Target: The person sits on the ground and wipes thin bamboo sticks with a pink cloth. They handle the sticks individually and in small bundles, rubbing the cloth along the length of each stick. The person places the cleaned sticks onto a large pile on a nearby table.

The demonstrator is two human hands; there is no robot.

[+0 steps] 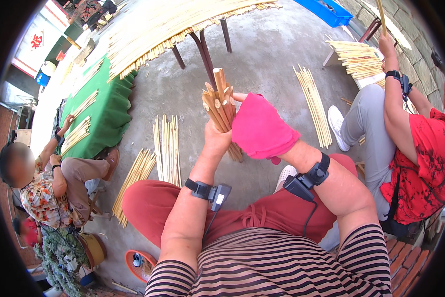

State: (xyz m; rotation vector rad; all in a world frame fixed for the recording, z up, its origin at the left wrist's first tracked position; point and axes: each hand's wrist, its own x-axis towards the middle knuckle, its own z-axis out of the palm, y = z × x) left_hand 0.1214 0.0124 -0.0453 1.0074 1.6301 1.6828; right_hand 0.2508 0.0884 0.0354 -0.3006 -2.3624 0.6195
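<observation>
In front of me a bundle of peeled wooden sticks [221, 106] stands tilted, its cut ends upward. My left hand [217, 139] is closed round the left side of the bundle. A bright pink cloth [263, 126] covers most of my right hand [240, 97], which presses it against the bundle's right side. Only a bit of that hand's fingers shows past the cloth, at the sticks. The lower ends of the sticks come out below my hands, above the concrete floor.
Pale sticks [170, 148] lie on the floor at left, with another row [313, 106] at right. A long table of sticks [158, 44] stands ahead. One co-worker [49, 188] sits by a green-covered table [106, 106]; another [405, 143] holds a stick at right. An orange basket [128, 262] is lower left.
</observation>
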